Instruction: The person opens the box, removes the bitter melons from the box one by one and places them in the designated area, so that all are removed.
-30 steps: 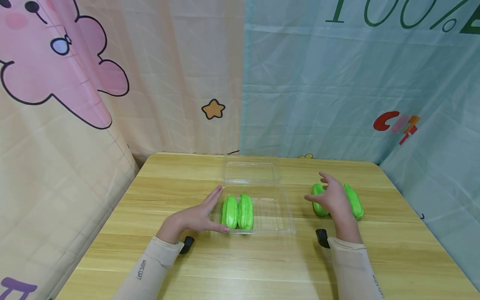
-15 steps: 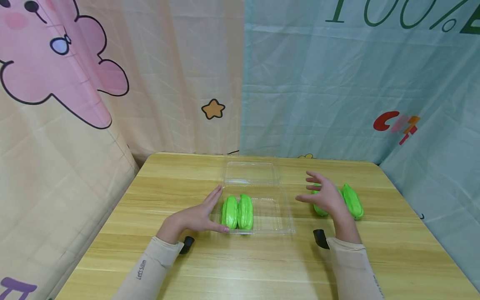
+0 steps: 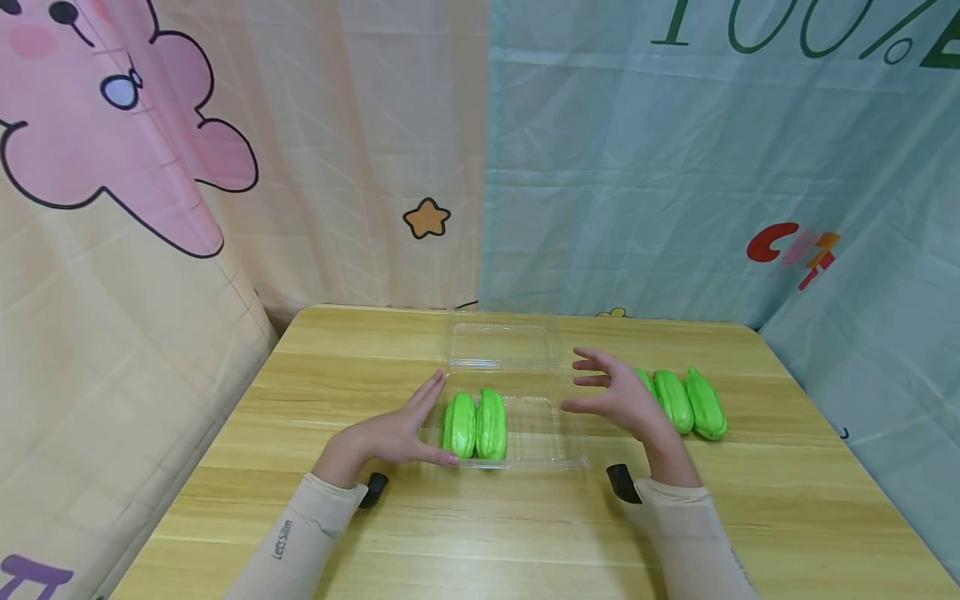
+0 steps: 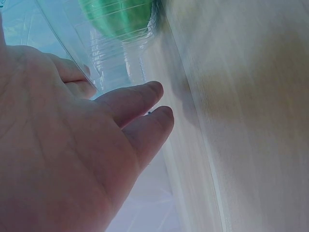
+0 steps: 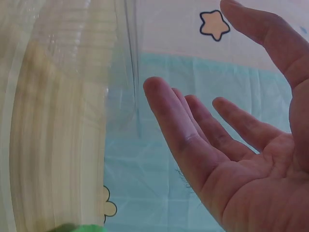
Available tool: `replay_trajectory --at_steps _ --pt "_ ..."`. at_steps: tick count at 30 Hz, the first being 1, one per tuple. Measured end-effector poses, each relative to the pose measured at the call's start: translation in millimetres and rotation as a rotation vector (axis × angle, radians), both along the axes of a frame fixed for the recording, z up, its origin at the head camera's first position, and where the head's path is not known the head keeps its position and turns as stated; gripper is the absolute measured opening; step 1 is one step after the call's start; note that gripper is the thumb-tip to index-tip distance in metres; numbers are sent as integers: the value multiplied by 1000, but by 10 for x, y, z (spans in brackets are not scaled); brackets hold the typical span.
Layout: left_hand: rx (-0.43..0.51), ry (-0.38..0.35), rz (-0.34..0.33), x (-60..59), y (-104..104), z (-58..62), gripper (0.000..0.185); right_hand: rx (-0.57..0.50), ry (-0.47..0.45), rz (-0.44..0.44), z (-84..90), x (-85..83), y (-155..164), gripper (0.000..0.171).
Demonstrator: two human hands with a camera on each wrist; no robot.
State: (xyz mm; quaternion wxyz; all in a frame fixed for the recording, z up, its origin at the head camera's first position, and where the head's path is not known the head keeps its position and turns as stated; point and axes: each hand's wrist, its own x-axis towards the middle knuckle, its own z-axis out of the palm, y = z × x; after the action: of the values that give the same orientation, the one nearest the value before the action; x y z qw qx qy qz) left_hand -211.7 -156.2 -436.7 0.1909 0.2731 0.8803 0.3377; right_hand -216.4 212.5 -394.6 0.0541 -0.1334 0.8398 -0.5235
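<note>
A clear plastic clamshell box (image 3: 536, 457) lies with its lid (image 3: 500, 343) folded back, away from the person. Two bright green, ridged, elongated pieces that look like toy vegetables (image 3: 492, 423) lie side by side in its left half. My left hand (image 3: 393, 433) rests at the box's left side, fingers extended and thumb by the front left corner. At the right side of the box hovers my right hand (image 3: 618, 398), fingers spread and nothing in them. In the left wrist view, one green piece (image 4: 120, 17) shows through the plastic wall.
Three more green pieces (image 3: 673, 402) lie in a row on the wooden table (image 3: 480, 542) to the right, the leftmost partly hidden by the right hand. Printed curtains (image 3: 360, 167) hang behind and beside the table.
My right hand has moved left, from above the green pieces on the right to the right side of the box, uncovering more of them. The left hand stays in place.
</note>
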Motion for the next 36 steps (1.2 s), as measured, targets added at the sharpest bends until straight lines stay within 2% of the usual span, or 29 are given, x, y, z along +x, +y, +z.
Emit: replay_trajectory --at_steps 16,26,36 --pt "-5 7 2 6 -3 5 131 -40 -8 79 -53 8 -207 93" --pt "-8 11 -4 3 0 2 131 2 -35 117 -89 12 -322 93" --pt "6 11 -5 6 4 11 130 59 -21 155 -192 34 -497 93"
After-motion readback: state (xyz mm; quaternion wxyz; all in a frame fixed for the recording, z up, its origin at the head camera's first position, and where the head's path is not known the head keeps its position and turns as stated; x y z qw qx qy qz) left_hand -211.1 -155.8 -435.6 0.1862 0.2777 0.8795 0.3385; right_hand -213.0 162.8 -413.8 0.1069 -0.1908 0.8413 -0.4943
